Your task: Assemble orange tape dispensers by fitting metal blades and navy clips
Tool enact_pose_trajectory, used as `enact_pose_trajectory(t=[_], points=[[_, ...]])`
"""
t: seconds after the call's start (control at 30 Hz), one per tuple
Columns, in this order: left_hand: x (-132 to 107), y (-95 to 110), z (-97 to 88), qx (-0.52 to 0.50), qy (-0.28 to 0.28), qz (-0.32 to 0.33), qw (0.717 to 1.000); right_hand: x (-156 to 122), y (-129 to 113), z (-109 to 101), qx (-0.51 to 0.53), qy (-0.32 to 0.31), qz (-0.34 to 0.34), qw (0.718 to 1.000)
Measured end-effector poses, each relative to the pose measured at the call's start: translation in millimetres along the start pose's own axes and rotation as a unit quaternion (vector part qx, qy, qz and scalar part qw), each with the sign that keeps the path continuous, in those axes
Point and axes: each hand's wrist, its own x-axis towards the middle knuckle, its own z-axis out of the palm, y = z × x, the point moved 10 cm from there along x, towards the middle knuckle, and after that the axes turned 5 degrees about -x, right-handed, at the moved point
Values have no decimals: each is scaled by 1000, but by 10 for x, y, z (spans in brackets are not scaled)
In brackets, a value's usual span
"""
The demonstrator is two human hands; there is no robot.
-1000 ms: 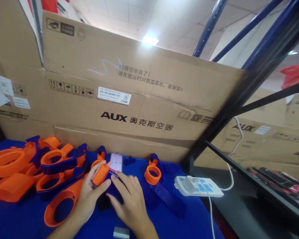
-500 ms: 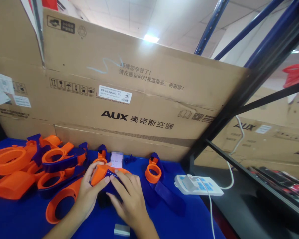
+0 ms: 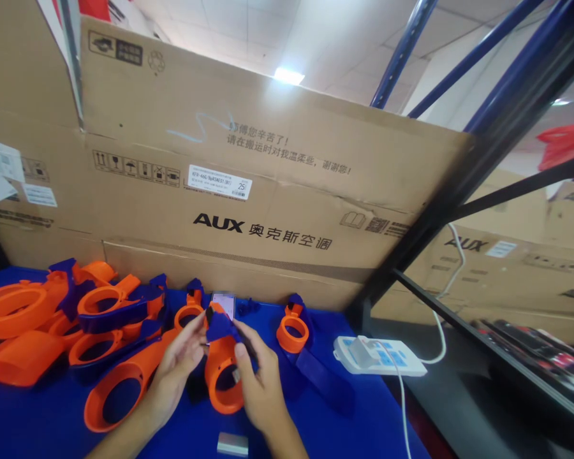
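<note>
Both my hands hold one orange ring-shaped plastic part with a dark blue piece at its top, lifted just above the blue table. My right hand grips the ring's right side, thumb and fingers closed on it. My left hand touches the upper left of the part, its fingers pinched at the blue piece. A phone with a lit screen leans behind the part.
A heap of orange and blue ring parts lies at the left. One orange ring with a blue strap sits to the right, then a white power strip with a cable. A large cardboard box walls the back. A small grey block lies near me.
The part was turned from lying flat under my hands to upright, so its orange ring now faces me. My right hand shifted from on top to its right side.
</note>
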Motion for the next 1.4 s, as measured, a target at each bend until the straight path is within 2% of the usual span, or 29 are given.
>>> enact_pose_trajectory(t=[0.1, 0.23, 0.43, 0.6, 0.77, 0.9, 1.03, 1.2, 1.4], points=[[-31, -47, 70, 19, -32, -17, 999, -27, 212, 43, 66, 6, 81, 994], [-34, -90, 50, 36, -26, -22, 999, -81, 394, 190, 121, -32, 153, 980], [-32, -120, 95, 22, -51, -20, 998, -46, 440, 196, 134, -56, 172, 974], [-28, -124, 37, 30, -36, -18, 999, -21, 410, 268, 178, -79, 170, 966], [-96, -101, 182, 29, -86, -11, 996, -35, 544, 274, 233, -26, 207, 950], [-141, -42, 305, 82, -110, -8, 991, -37, 602, 249, 273, 11, 230, 934], [-242, -1, 458, 136, -182, -3, 974, -71, 620, 213, 275, 32, 253, 927], [-336, -36, 460, 242, -226, 45, 942, -101, 650, 54, 239, 79, 252, 934], [-402, -33, 689, 416, -268, 103, 863, -31, 607, -169, 199, 133, 218, 946]])
